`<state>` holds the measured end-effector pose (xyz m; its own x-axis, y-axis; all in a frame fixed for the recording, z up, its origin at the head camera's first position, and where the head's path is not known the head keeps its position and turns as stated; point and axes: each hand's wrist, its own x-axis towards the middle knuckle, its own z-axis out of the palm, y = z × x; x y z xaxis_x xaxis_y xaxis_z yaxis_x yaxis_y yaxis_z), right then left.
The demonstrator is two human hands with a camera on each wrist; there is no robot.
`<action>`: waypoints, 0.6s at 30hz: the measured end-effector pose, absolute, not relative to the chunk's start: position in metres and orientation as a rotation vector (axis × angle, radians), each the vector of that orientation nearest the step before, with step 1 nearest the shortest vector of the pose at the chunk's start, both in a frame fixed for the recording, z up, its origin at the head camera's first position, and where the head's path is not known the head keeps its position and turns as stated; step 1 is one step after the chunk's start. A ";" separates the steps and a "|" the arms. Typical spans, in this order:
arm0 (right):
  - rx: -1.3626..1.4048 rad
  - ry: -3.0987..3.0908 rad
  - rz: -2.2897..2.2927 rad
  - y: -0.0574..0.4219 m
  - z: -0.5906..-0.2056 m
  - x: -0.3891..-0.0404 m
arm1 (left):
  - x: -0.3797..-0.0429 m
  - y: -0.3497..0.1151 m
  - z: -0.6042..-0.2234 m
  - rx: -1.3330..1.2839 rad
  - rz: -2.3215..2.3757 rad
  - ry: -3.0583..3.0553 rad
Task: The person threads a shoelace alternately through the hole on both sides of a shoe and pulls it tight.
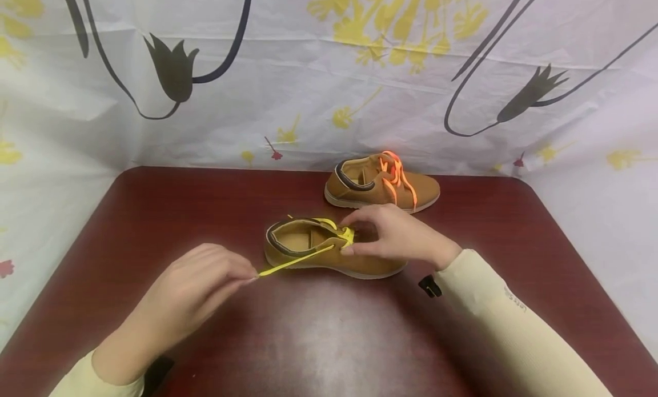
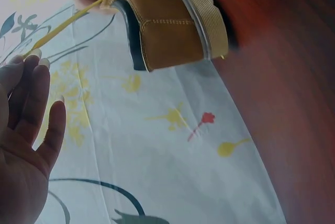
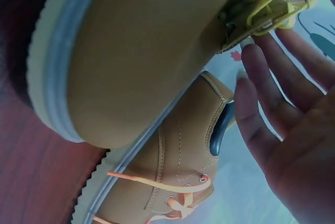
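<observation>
A brown shoe [image 1: 370, 267] with a yellow lace [image 1: 298, 260] sits on the table, its toe to the right. My left hand [image 1: 197, 283] pinches the end of that lace and holds it taut, left of and nearer than the shoe. In the left wrist view the lace runs from the fingertips [image 2: 35, 54] up to the shoe's eyelets. My right hand [image 1: 398, 235] holds the shoe at its lacing, thumb on the near side and fingers on the far side. The right wrist view shows its fingers [image 3: 256, 72] against the eyelet flap; its thumb is mostly hidden there.
Behind stands a second brown shoe [image 1: 421, 192] with an orange lace [image 1: 394, 171], close to the back edge of the dark red table [image 1: 205, 205]. A white flowered cloth [image 1: 288, 88] hangs around the back and sides. A small black object [image 1: 430, 286] shows by the right sleeve.
</observation>
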<state>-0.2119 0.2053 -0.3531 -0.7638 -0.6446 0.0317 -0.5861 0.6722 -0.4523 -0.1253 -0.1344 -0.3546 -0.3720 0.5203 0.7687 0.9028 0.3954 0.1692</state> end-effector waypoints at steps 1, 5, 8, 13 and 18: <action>-1.024 2.762 -0.679 0.206 -0.354 -0.210 | -0.124 -0.137 -0.355 -1.205 -0.791 -2.026; -1.022 2.797 -0.688 0.207 -0.358 -0.206 | -0.115 -0.144 -0.356 -1.189 -0.809 -2.005; -1.008 2.820 -0.701 0.208 -0.361 -0.203 | -0.109 -0.148 -0.355 -1.192 -0.823 -1.989; -1.015 2.827 -0.731 0.208 -0.365 -0.202 | -0.100 -0.155 -0.354 -1.207 -0.855 -1.959; -1.020 2.845 -0.726 0.208 -0.366 -0.200 | -0.093 -0.163 -0.358 -1.207 -0.868 -1.962</action>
